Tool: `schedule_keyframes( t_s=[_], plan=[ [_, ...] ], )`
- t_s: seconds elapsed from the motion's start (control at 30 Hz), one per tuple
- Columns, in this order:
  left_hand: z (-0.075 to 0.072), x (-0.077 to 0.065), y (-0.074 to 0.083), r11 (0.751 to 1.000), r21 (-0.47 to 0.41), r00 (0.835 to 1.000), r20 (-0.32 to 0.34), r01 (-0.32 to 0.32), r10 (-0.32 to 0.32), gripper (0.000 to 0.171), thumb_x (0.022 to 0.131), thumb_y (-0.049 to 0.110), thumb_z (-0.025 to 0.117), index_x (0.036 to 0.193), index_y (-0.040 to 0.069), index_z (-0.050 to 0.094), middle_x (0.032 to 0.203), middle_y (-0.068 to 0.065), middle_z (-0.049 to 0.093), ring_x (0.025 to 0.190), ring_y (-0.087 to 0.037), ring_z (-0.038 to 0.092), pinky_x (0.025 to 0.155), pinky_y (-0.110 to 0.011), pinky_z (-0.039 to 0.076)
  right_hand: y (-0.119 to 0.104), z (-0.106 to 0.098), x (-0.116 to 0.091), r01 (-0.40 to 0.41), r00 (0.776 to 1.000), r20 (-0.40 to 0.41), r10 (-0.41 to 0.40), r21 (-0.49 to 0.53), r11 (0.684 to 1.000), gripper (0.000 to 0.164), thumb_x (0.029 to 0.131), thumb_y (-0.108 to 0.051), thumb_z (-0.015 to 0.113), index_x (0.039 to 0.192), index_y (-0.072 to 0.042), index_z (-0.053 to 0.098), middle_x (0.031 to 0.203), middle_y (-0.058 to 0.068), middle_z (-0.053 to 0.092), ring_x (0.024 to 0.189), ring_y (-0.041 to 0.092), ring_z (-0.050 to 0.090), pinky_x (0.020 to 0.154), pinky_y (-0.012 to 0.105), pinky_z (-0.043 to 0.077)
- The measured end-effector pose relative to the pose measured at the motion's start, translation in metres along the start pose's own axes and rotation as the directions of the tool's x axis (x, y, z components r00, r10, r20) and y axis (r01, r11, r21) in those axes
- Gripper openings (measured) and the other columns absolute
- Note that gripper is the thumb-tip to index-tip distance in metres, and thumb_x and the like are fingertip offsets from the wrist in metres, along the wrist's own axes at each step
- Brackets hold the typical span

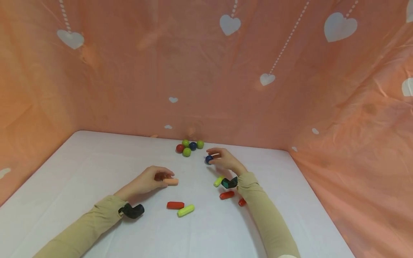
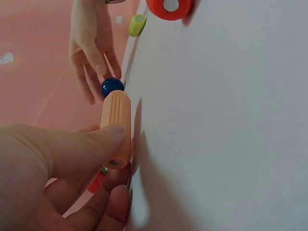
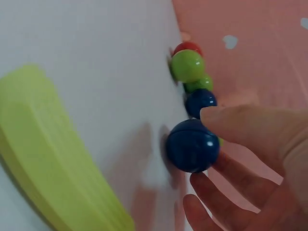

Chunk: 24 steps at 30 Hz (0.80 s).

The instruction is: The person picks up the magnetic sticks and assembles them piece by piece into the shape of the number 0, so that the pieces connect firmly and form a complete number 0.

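Observation:
My left hand (image 1: 151, 180) pinches a peach-orange ridged stick (image 2: 117, 108), with the thumb laid along its side and a round metal spot on its near end. At the far middle of the table, my right hand (image 1: 226, 160) is beside a dark blue ball (image 3: 192, 146). Its thumb and fingers are spread loosely around that ball, with the fingertips right at its surface. The ball sits at the white tabletop, beside its own shadow. Close to the right wrist lies a yellow-green stick (image 3: 57, 154).
Beyond the hands are clustered several balls: a red ball (image 1: 180, 148), another blue ball (image 1: 193, 146) and green balls (image 1: 186, 152). A red stick (image 1: 175, 205) and a yellow stick (image 1: 186, 210) lie nearer. More red sticks (image 1: 227, 195) are by the right forearm. Pink cloth (image 1: 193, 71) hangs behind.

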<state>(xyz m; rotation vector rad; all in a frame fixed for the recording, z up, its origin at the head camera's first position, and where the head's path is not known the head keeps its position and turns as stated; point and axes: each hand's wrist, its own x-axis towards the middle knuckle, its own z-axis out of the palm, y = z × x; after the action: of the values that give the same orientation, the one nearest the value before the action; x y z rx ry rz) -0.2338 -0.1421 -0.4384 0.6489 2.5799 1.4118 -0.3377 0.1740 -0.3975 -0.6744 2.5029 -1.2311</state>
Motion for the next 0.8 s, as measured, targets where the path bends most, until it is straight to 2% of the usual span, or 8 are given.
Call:
schedule_keyframes(
  t_s=[0.13,0.23,0.4,0.53,0.67,0.8],
  plan=[
    [-0.001,0.001,0.004,0.996,-0.053,0.998,-0.003,0.067,-0.067,0.032,0.085,0.007,0.072,0.117,0.008,0.066,0.109,0.000,0.063,0.096,-0.020,0.055,0.085,-0.034,0.049,0.003,0.002,0.003,-0.024,1.000,0.000,0.024,-0.031,0.999,0.044,0.088,-0.004,0.067,0.130,-0.002,0.056,0.127,0.014,0.057,0.113,0.030,0.055,0.096,0.040,0.046],
    [-0.002,0.002,0.005,0.992,-0.088,0.995,-0.004,0.095,-0.096,0.031,0.086,0.010,0.072,0.117,0.009,0.066,0.110,-0.001,0.063,0.097,-0.020,0.055,0.085,-0.035,0.048,0.004,0.004,0.004,-0.043,0.999,-0.005,0.043,-0.061,0.997,0.044,0.087,-0.004,0.068,0.129,-0.005,0.058,0.125,0.011,0.058,0.110,0.027,0.056,0.094,0.038,0.047],
    [-0.004,0.006,0.003,0.980,-0.139,0.989,-0.010,0.144,-0.147,0.030,0.085,0.027,0.074,0.114,0.017,0.069,0.107,0.002,0.065,0.098,-0.020,0.056,0.085,-0.035,0.047,0.007,0.008,0.006,-0.059,0.998,-0.012,0.058,-0.129,0.990,0.038,0.087,-0.005,0.068,0.125,-0.007,0.062,0.122,0.007,0.060,0.106,0.023,0.056,0.089,0.034,0.050],
    [-0.009,0.012,0.001,0.976,-0.163,0.987,-0.051,0.145,-0.155,0.031,0.085,0.032,0.074,0.113,0.018,0.069,0.107,0.002,0.066,0.099,-0.020,0.057,0.087,-0.036,0.046,0.009,0.010,0.008,-0.038,0.999,-0.038,0.033,-0.146,0.988,0.035,0.086,-0.003,0.069,0.120,-0.006,0.064,0.118,0.007,0.061,0.104,0.023,0.057,0.089,0.034,0.050],
    [-0.013,0.020,0.000,0.973,-0.190,0.987,-0.070,0.131,-0.146,0.031,0.088,0.028,0.071,0.115,0.013,0.068,0.108,0.000,0.067,0.098,-0.022,0.058,0.086,-0.037,0.047,0.006,0.011,0.006,-0.022,0.998,-0.065,0.014,-0.132,0.991,0.033,0.085,-0.002,0.069,0.118,-0.004,0.064,0.115,0.008,0.062,0.102,0.023,0.059,0.089,0.035,0.050],
    [-0.014,0.028,-0.001,0.969,-0.215,0.988,-0.076,0.119,-0.138,0.029,0.090,0.023,0.069,0.116,0.010,0.067,0.109,-0.003,0.067,0.095,-0.023,0.058,0.082,-0.034,0.050,0.002,0.014,0.001,-0.011,0.998,-0.055,0.005,-0.100,0.995,0.034,0.087,-0.004,0.069,0.120,-0.004,0.063,0.117,0.007,0.062,0.101,0.023,0.061,0.088,0.034,0.051]
  ],
)
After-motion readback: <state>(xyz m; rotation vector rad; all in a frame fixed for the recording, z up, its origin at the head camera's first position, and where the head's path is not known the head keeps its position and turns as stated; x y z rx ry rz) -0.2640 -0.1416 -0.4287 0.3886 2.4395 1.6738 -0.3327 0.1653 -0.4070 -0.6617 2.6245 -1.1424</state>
